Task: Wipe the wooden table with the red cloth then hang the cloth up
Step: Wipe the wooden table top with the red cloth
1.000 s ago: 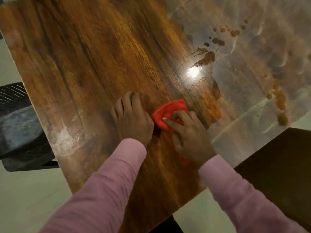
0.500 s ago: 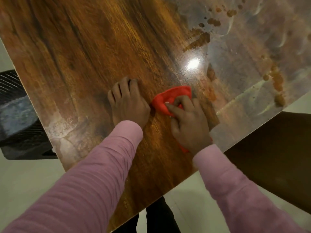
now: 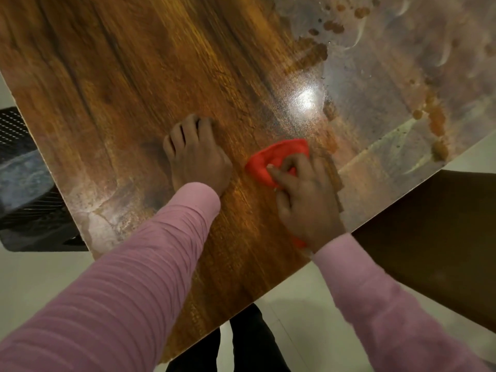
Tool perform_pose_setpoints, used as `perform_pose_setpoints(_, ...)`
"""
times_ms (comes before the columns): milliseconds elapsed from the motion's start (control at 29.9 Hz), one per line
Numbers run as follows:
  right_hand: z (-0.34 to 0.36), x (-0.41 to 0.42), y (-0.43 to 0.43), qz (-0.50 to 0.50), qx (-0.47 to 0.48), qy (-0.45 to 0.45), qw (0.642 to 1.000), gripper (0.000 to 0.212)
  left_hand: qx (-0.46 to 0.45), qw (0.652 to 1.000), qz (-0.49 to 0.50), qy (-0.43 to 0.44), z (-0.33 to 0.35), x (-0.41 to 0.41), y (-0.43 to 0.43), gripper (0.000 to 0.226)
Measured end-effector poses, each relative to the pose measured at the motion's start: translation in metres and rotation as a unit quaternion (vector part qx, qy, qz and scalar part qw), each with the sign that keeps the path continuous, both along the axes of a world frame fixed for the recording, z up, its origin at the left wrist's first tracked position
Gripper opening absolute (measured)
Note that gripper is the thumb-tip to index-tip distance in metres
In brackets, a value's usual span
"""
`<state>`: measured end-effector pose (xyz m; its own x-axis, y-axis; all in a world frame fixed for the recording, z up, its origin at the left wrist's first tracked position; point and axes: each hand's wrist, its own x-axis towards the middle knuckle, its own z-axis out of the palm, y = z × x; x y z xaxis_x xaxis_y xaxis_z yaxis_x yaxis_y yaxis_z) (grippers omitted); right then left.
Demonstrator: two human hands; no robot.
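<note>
The wooden table fills most of the view, brown with dark grain. A bunched red cloth lies on it near the front right edge. My right hand presses down on the cloth with fingers curled over it; a bit of red shows under the wrist. To the left of the cloth, my left hand rests flat on the bare wood, fingers apart, holding nothing. Brown smears and drops spot the dusty grey area on the right part of the table.
A black mesh chair stands at the table's left edge. A dark brown surface lies beyond the right edge. Pale floor shows below, and dark trouser legs under the front corner.
My right hand has slid the cloth a little to the right, away from my left hand. The view has shifted so the table sits higher and closer.
</note>
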<state>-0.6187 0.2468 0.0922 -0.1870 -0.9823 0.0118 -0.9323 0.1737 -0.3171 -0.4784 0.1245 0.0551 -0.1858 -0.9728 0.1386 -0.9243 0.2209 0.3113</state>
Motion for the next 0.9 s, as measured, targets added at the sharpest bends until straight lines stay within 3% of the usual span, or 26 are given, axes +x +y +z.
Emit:
perform_pose_setpoints(134, -0.001, -0.010, 0.022, 0.056, -0.004, 0.005, 0.998, 0.040, 0.001, 1.000, -0.005, -0.001, -0.001, 0.001, 0.000, 0.044)
perform_pose_setpoints(301, 0.000, -0.056, 0.009, -0.078, -0.012, 0.015, 0.997, 0.037, -0.011, 1.000, -0.007, 0.002, -0.003, 0.001, 0.000, 0.043)
perform_pose_setpoints(368, 0.000, -0.048, 0.011, -0.082, -0.011, 0.009, 0.997, 0.037, -0.010, 1.000, -0.005, 0.002, -0.003, 0.001, 0.000, 0.043)
perform_pose_setpoints(668, -0.002, 0.027, 0.090, 0.102, 0.018, -0.032, 0.994, 0.047, -0.013, 1.000, -0.008, -0.007, -0.001, 0.001, 0.001, 0.043)
perform_pose_setpoints(769, -0.001, -0.009, 0.092, 0.029, -0.002, 0.005, 1.000, 0.039, -0.011, 1.000, -0.005, 0.003, -0.001, 0.000, 0.000, 0.043)
perform_pose_setpoints(902, 0.004, -0.066, 0.083, -0.151, -0.009, 0.001, 0.988, 0.036, -0.016, 1.000, -0.004, 0.004, -0.002, 0.001, 0.000, 0.042)
